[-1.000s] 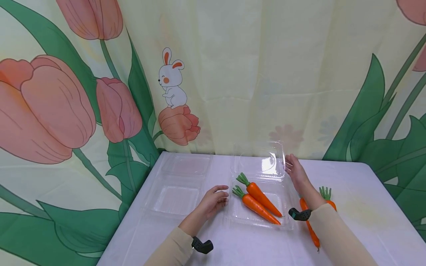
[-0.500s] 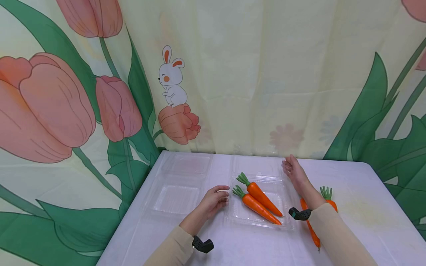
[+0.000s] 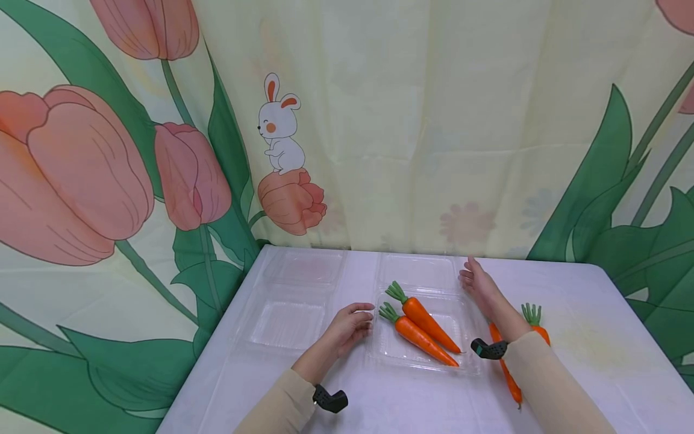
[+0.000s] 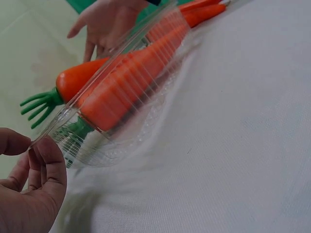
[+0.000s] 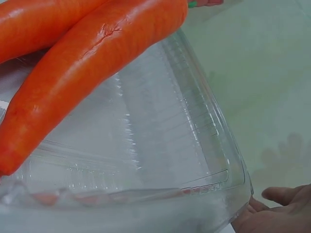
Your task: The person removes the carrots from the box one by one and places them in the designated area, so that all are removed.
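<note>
A clear plastic clamshell container [image 3: 387,348] sits on the table with two orange carrots [image 3: 422,342] lying slantwise in it, green tops toward the back left. Its lid [image 3: 417,269] lies flat behind it, folded fully back. At the left side, my left hand [image 3: 347,328] pinches the container's rim between thumb and finger, as the left wrist view shows closely. My right hand [image 3: 481,288] is by the lid's right edge, fingers loosely extended and holding nothing. In the right wrist view its fingertips [image 5: 255,206] appear just beyond the container's corner.
Another clear clamshell [image 3: 287,325] lies opened flat at the left, with no carrots in it. To the right, further carrots [image 3: 509,383] lie on the white-covered table [image 3: 585,386], partly hidden under my right forearm. A tulip-printed curtain [image 3: 379,120] hangs behind the table.
The lid stood upright with my right hand at its edge; it has tipped back and now lies flat. My right hand has come away from it slightly. The left hand has stayed put.
</note>
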Motion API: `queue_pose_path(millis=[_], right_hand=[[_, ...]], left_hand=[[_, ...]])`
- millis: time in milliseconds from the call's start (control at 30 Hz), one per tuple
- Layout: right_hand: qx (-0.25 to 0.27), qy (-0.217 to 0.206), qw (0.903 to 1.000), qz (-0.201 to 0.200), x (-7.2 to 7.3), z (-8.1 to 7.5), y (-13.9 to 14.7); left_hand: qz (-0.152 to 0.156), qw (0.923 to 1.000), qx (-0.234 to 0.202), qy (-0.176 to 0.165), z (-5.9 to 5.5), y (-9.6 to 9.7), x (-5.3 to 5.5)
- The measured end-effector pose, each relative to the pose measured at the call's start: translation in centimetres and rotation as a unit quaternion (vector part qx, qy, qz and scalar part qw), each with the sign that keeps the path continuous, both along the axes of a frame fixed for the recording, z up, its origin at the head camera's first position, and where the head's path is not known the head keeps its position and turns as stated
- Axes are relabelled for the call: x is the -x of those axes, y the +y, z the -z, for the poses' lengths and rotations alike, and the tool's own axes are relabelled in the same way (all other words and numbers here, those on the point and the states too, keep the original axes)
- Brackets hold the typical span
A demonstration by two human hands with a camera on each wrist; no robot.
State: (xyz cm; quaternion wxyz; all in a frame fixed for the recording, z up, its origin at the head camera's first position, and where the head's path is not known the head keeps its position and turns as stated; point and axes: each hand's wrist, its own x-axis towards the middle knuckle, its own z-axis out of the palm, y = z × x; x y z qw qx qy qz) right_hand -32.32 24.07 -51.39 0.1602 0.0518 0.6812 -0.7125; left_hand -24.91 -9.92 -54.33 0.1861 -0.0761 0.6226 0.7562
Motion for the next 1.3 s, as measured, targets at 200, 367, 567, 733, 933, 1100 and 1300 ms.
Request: queue_pose_path(millis=[200,367,567,733,933,1100,1300], right_hand=[[0.003,-0.004,1.0,0.005,0.0,-0.1,0.1],[-0.057,0.003,0.9984,0.001,-0.1,-0.4,0.1],[-0.173,0.024,0.9843,0.027,-0.5,-0.7,0.1],[-0.182,0.048,0.9809,0.05,-1.1,-1.4,0.0],[-0.194,0.062,0.9788,0.017,-2.2,-2.1,-0.4],[-0.245,0.1,0.9638,-0.033,-3.3,-2.2,-0.8],[-0.279,0.121,0.9509,-0.059,-4.4,-2.2,-1.5]], left_hand=[[0.0,1.0,-0.001,0.001,0.1,0.0,0.1],[0.0,1.0,-0.004,0.004,0.2,0.0,0.1],[0.0,1.0,0.001,0.002,0.4,-0.1,0.3],[0.002,1.0,0.008,-0.001,0.3,-0.2,0.3],[0.005,1.0,0.008,-0.001,0.3,-0.2,0.2],[0.003,0.9999,0.008,-0.008,0.3,-0.2,0.2],[0.003,0.9997,0.022,-0.013,0.0,-0.3,0.0]])
